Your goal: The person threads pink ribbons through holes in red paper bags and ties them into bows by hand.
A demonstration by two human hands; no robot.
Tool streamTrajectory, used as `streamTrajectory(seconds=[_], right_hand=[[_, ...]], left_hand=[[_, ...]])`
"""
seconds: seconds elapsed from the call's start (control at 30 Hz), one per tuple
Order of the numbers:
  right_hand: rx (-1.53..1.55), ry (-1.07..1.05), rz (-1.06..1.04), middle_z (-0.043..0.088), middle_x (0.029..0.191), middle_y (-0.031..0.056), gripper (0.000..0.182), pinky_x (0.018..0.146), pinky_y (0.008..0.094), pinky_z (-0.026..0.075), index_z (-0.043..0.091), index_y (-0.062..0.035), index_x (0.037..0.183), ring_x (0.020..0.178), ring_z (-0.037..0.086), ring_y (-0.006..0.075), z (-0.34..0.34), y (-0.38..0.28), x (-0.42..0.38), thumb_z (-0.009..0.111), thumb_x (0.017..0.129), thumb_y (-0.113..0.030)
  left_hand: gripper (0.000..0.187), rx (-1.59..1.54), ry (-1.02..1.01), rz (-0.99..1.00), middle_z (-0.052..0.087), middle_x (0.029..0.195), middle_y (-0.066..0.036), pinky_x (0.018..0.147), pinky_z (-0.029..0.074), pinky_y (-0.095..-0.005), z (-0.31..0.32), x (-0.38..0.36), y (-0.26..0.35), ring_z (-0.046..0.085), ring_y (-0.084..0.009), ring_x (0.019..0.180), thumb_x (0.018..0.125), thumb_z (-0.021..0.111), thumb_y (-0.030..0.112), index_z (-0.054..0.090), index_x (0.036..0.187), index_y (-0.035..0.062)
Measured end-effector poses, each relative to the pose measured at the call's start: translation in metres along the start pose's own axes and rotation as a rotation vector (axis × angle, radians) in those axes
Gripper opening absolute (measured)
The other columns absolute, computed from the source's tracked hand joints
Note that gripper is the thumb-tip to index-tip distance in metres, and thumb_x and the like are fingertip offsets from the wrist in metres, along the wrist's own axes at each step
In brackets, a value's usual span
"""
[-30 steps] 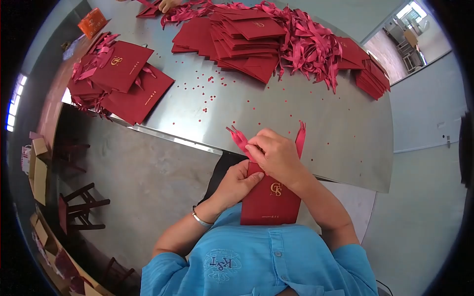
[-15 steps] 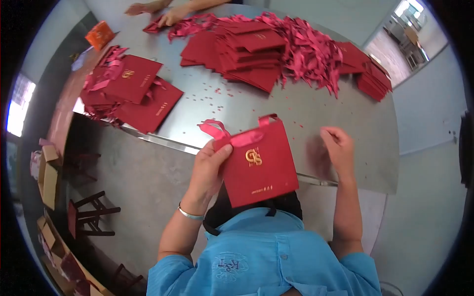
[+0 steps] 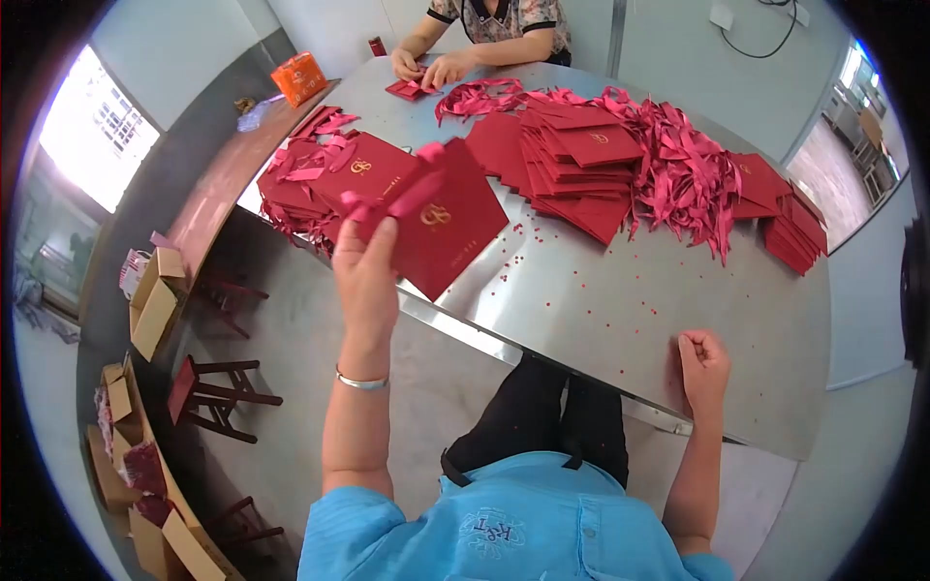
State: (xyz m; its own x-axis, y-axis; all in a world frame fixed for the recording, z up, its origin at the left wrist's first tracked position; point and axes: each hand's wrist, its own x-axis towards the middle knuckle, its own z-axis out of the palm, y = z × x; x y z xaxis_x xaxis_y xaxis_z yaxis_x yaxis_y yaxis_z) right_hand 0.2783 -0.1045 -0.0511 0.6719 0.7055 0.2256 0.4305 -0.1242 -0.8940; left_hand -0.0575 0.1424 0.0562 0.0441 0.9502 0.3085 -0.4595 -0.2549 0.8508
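White glare fills the window (image 3: pixel 108 126) at far left; below it, the cartons (image 3: pixel 155 308) run out of view at the lower edge. A dark red stool (image 3: pixel 218 395) stands on the grey floor (image 3: pixel 291 441). The left pile (image 3: pixel 291 189) is partly hidden by the held bag (image 3: pixel 450 228). Left hand (image 3: pixel 366 257): raised, thumb and fingers closed on the bag's upper corner, fingertips hidden behind it. The bag hangs tilted over the near edge of the steel table (image 3: pixel 572 320), its ribbon (image 3: pixel 418 194) blurred. Beyond, a co-worker (image 3: pixel 504 29) is cut off above the chest. Red dots (image 3: pixel 504 263) speckle the metal before the bag heap (image 3: pixel 581 160) and tangled ribbons (image 3: pixel 683 169). Right hand (image 3: pixel 705 370): low, fingers curled in loosely, no object showing—contact with the tabletop cannot be told. Rightmost: a bag stack (image 3: pixel 796 232) and a doorway (image 3: pixel 857 145).
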Motion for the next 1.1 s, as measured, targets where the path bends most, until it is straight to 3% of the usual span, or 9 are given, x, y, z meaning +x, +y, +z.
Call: streamTrajectory(seconds=[0.17,0.27,0.5,0.6,0.9,0.97,1.03,1.07,1.1], right_hand=[[-0.044,0.032,-0.077,0.058,0.074,0.0017,0.004,0.057,0.0218,0.042,0.063,0.0013,0.083,0.061,0.05,0.0064,0.002,-0.004,0.0,0.064,0.084,-0.002],[-0.07,0.009,-0.081,0.058,0.074,0.0039,0.004,0.056,0.0228,0.042,0.062,0.002,0.082,0.06,0.051,0.0079,0.001,-0.006,0.001,0.063,0.084,-0.001],[-0.077,0.011,-0.197,0.056,0.076,0.0006,0.005,0.057,0.0202,0.041,0.062,0.001,0.082,0.062,0.048,0.0046,0.003,-0.01,0.002,0.063,0.085,-0.002],[-0.118,0.014,-0.187,0.057,0.076,0.0015,0.004,0.057,0.0205,0.041,0.062,0.0013,0.082,0.062,0.048,0.0052,0.003,-0.011,0.003,0.063,0.085,-0.002],[-0.135,0.063,-0.19,0.059,0.079,0.004,0.004,0.057,0.0225,0.043,0.062,0.0018,0.083,0.062,0.051,0.0081,0.004,-0.016,0.002,0.064,0.084,-0.001],[-0.174,0.025,-0.228,0.06,0.08,0.0053,0.004,0.058,0.0231,0.045,0.062,0.0017,0.082,0.063,0.053,0.009,0.001,-0.013,0.003,0.064,0.083,-0.001],[-0.173,0.041,-0.203,0.06,0.079,0.0054,0.004,0.058,0.0233,0.045,0.062,0.0015,0.082,0.063,0.054,0.0092,0.001,-0.016,0.002,0.064,0.083,-0.001],[-0.161,0.035,-0.2,0.06,0.079,0.0056,0.003,0.058,0.0234,0.045,0.062,0.0014,0.082,0.063,0.055,0.0095,0.001,-0.017,0.003,0.064,0.083,-0.001],[-0.164,0.04,-0.196,0.06,0.079,0.0056,0.003,0.058,0.0234,0.045,0.062,0.0014,0.082,0.063,0.055,0.0095,0.002,-0.015,0.003,0.064,0.083,-0.001]], left_hand=[[0.018,0.32,0.079,0.356,0.064,0.105,-0.006,0.08,0.049,-0.0245,-0.008,0.031,-0.001,0.059,-0.0102,0.091,0.094,0.055,0.006,0.056,0.11,-0.0012],[0.018,0.222,0.074,0.156,0.064,0.096,-0.006,0.074,0.048,-0.0263,-0.037,0.049,-0.039,0.059,-0.0109,0.085,0.093,0.056,0.011,0.056,0.105,-0.0026],[0.031,0.546,0.235,0.142,0.065,0.082,-0.011,0.068,0.05,-0.0311,-0.086,0.059,-0.088,0.062,-0.0172,0.076,0.087,0.064,0.019,0.056,0.105,-0.0051],[0.051,1.267,0.23,-0.025,0.066,0.088,-0.024,0.076,0.05,-0.0419,-0.078,0.057,-0.063,0.065,-0.0367,0.086,0.078,0.072,0.036,0.058,0.109,-0.0022],[0.061,1.328,0.314,0.121,0.065,0.084,-0.02,0.073,0.05,-0.042,-0.069,0.031,-0.057,0.064,-0.0355,0.08,0.076,0.077,0.035,0.05,0.112,-0.0066],[0.067,1.294,0.264,0.019,0.063,0.096,-0.023,0.076,0.049,-0.0426,-0.044,0.006,-0.051,0.062,-0.0376,0.087,0.074,0.079,0.033,0.046,0.114,-0.0099],[0.069,1.376,0.223,0.331,0.057,0.112,-0.026,0.088,0.045,-0.0439,-0.028,-0.02,-0.06,0.057,-0.0392,0.104,0.072,0.079,0.029,0.046,0.119,-0.0085],[0.069,1.372,0.211,0.331,0.057,0.112,-0.026,0.088,0.045,-0.0439,-0.019,-0.026,-0.062,0.057,-0.0392,0.104,0.072,0.079,0.029,0.046,0.119,-0.0085],[0.064,1.441,0.051,0.474,0.053,0.119,-0.026,0.094,0.041,-0.0454,-0.01,-0.032,-0.064,0.051,-0.0399,0.112,0.072,0.078,0.026,0.048,0.118,-0.0066]])
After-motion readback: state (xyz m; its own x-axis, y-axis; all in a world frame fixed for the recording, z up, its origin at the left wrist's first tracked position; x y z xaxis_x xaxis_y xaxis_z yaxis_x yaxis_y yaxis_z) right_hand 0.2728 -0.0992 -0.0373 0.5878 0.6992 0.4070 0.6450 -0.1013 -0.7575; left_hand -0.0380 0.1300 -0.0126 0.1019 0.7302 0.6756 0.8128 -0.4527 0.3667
